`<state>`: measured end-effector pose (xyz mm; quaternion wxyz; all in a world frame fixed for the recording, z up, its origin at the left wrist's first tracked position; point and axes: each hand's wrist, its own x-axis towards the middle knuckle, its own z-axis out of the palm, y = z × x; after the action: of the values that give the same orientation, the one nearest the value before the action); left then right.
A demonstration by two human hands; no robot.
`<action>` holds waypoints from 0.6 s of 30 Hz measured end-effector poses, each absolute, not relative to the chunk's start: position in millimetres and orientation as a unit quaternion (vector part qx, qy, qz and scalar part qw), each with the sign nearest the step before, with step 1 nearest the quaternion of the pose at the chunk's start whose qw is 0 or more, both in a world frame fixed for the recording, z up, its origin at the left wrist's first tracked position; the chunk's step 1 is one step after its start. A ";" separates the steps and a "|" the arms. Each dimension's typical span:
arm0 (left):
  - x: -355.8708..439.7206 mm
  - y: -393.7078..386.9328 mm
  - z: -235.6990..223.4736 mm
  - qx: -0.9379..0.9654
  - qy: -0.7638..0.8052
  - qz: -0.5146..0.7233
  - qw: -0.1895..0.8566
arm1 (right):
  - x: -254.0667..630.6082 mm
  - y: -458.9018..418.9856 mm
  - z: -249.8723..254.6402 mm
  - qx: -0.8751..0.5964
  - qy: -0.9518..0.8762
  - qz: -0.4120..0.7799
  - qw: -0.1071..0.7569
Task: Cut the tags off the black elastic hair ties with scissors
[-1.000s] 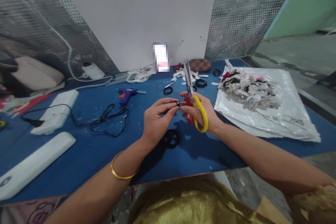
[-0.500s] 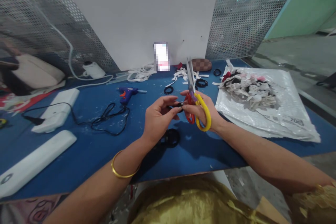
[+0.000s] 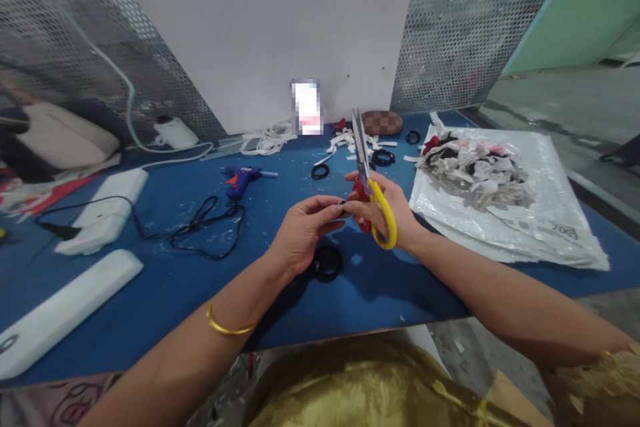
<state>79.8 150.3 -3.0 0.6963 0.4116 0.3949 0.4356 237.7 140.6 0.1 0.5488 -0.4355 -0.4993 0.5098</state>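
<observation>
My right hand [image 3: 385, 207] holds a pair of scissors [image 3: 381, 213] with yellow and red handles, blades pointing up and away from me. Its thumb and finger also reach to a small black piece [image 3: 342, 203], which my left hand [image 3: 313, 223] pinches from the other side. Most of that piece is hidden by the fingers, so its kind cannot be made out. Below the hands, a black ring-shaped band [image 3: 327, 263] lies on the blue table [image 3: 360, 300]. Another black band [image 3: 320, 171] lies just beyond them.
A blue glue gun [image 3: 243, 180] with its black cord lies left, near a white power strip [image 3: 105, 210] and a long white object [image 3: 70, 313]. At right, fabric scraps [image 3: 480, 170] rest on a white plastic bag [image 3: 545, 233]. A checkered case [image 3: 383, 123] and white strips [image 3: 270, 140] lie at the back.
My left hand's fingers have straightened and closed more flatly on the small black piece. The scissors have shifted slightly left and downward in my right hand.
</observation>
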 end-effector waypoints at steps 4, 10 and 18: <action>79.7 150.4 -2.2 0.389 0.388 0.434 0.714 | 239.1 139.8 -0.4 -0.424 -0.512 0.514 0.542; 78.6 151.3 -1.8 0.396 0.359 0.428 0.729 | 239.8 139.7 2.3 -0.426 -0.515 0.511 0.541; 79.2 150.1 -0.8 0.443 0.350 0.439 0.699 | 240.7 143.1 -2.3 -0.452 -0.514 0.475 0.553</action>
<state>79.2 150.1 -0.8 0.6991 0.4428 0.3498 0.4391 240.7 143.1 -2.3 0.5527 -0.4523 -0.5139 0.4753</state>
